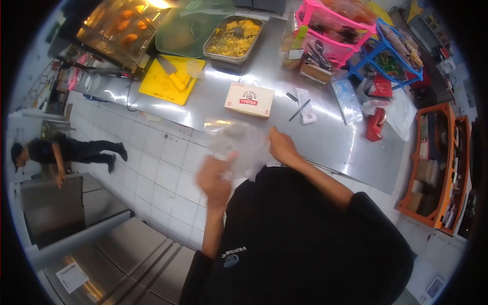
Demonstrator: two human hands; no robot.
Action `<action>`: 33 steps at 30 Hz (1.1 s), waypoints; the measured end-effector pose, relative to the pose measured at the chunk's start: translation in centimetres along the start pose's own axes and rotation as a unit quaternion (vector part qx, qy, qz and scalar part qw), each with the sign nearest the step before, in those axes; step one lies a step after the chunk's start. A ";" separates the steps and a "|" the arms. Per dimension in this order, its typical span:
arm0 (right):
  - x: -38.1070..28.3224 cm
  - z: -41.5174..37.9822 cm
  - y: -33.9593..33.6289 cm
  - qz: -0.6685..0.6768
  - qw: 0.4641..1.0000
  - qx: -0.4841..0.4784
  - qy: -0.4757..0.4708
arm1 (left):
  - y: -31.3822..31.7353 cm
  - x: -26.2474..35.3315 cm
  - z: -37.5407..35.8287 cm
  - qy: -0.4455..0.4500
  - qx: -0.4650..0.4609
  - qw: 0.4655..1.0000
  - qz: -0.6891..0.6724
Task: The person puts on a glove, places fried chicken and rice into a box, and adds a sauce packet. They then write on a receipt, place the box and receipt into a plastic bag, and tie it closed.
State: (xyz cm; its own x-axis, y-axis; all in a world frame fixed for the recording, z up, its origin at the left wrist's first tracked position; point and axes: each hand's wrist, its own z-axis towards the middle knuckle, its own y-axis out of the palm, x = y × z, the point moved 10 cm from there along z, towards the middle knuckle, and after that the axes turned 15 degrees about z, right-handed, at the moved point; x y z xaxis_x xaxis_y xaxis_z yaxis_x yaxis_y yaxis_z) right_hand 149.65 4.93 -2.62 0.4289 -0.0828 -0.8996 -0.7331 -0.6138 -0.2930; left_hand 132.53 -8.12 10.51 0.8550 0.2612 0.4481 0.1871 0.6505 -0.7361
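Observation:
A clear plastic bag [235, 140] is stretched between my two hands, in front of the metal table's edge. My left hand [213, 179], slightly blurred, is closed on the bag's left side. The bag's right side is pinched in my right hand [282, 146], whose fingertips are partly hidden. Just beyond the bag, a closed white food box [249, 100] with a red and black printed label lies on the table. A pen [300, 110] and a paper receipt [306, 105] are to the right of the box.
On the metal table [198, 114] are a yellow cutting board [160, 91] with a knife [171, 72], a metal food tray [207, 52], pink baskets [341, 49], a blue basket [410, 77] and a red tape dispenser [375, 125]. Another person [71, 150] stands left, near steel counters.

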 end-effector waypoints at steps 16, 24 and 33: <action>-10.7 -0.2 6.0 -0.134 0.972 -0.138 -0.133 | 0.6 -0.4 1.8 0.022 -0.055 0.997 0.039; -18.6 -2.4 -2.8 -0.088 0.929 0.002 -0.361 | -4.6 -6.9 2.0 -0.060 0.058 0.986 0.142; -0.2 -5.7 -0.2 0.438 0.835 -0.314 0.111 | 2.3 -1.8 -10.2 -0.266 -0.429 0.596 -0.625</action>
State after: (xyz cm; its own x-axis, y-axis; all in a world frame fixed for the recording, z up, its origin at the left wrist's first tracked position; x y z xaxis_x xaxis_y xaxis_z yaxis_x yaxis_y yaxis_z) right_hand 152.75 0.61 -0.53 0.0120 -0.8174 -0.5760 -0.4248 -0.5256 0.7371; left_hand 136.35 -14.38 2.89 -0.4425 0.2923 0.8478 0.8902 0.0292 0.4546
